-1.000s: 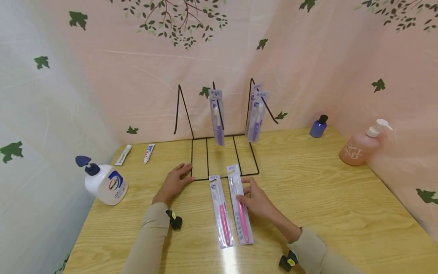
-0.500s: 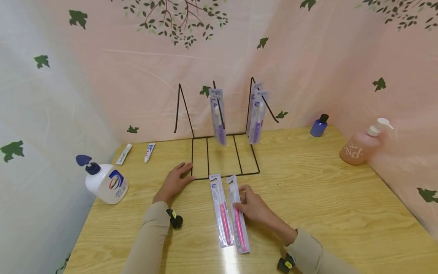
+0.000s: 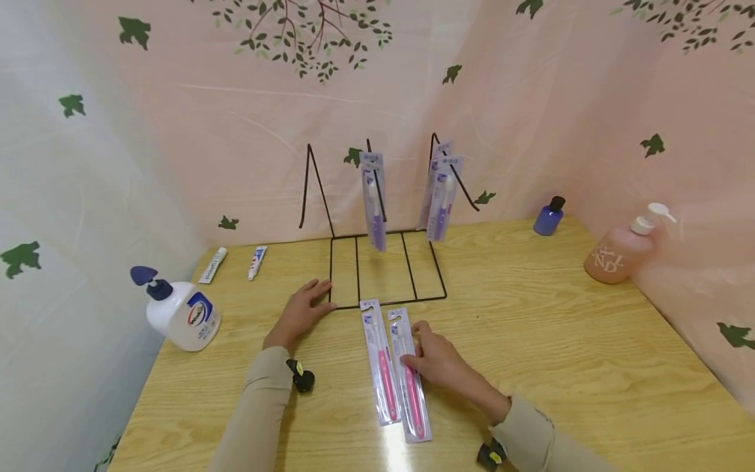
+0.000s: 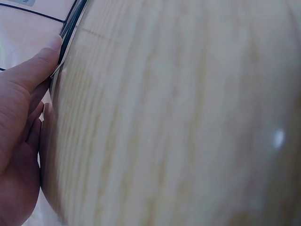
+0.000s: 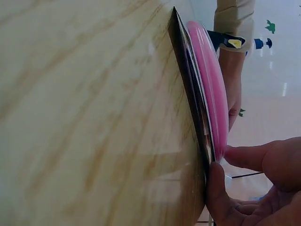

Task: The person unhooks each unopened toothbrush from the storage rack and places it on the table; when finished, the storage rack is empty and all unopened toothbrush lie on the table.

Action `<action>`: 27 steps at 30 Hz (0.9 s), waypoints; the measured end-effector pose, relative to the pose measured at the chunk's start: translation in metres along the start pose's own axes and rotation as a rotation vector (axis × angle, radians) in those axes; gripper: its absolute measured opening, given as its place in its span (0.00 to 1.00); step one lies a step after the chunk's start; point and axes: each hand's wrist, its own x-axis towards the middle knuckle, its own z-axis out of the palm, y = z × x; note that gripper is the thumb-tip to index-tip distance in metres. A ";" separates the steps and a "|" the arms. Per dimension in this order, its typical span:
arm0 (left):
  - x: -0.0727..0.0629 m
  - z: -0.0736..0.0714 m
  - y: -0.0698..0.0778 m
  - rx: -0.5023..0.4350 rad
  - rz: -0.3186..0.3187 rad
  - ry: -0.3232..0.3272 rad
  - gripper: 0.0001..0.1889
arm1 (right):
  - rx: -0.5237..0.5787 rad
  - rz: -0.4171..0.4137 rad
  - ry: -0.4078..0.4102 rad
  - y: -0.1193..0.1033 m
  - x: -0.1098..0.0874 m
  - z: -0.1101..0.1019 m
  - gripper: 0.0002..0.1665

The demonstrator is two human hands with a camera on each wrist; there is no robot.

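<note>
My right hand [image 3: 439,357] pinches the edge of a packaged toothbrush [image 3: 415,412] with a pink handle. In the right wrist view the thumb is on the pink handle [image 5: 211,84] and a fingertip is at the card's edge, close over the wood. Just left of it lies a second pink packaged toothbrush [image 3: 386,387], roughly parallel. My left hand [image 3: 299,314] rests at the front left corner of a black wire rack [image 3: 389,303], fingers fairly straight; its thumb [image 4: 40,63] meets the wire in the left wrist view. Purple packaged toothbrushes [image 3: 375,203] hang on the middle and right hooks.
On the left of the wooden table [image 3: 560,341] stand a white pump bottle [image 3: 184,318] and two small tubes, one being a white tube [image 3: 213,265]. A small blue bottle [image 3: 548,219] and a pink pump bottle [image 3: 619,252] are at the right. Patterned cloth hangs behind.
My right hand has drawn its toothbrush toward me and slightly left, beside the other one. The packs on the right hook have shifted slightly. My left hand has stayed in place.
</note>
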 end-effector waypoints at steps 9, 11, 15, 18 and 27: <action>-0.001 0.000 -0.001 0.003 -0.002 -0.007 0.32 | -0.034 -0.014 0.032 -0.005 0.002 -0.008 0.32; -0.001 0.000 -0.001 0.003 0.004 -0.007 0.32 | -0.033 -0.039 0.054 -0.009 0.006 -0.015 0.33; 0.000 0.000 -0.001 0.001 0.008 -0.001 0.32 | -0.010 -0.144 0.121 -0.023 0.022 -0.033 0.32; -0.001 -0.001 0.000 -0.003 0.006 0.003 0.32 | 0.022 -0.257 0.189 -0.035 0.039 -0.046 0.29; -0.001 -0.001 0.001 0.002 0.006 0.000 0.32 | 0.114 -0.479 0.433 -0.071 0.100 -0.066 0.25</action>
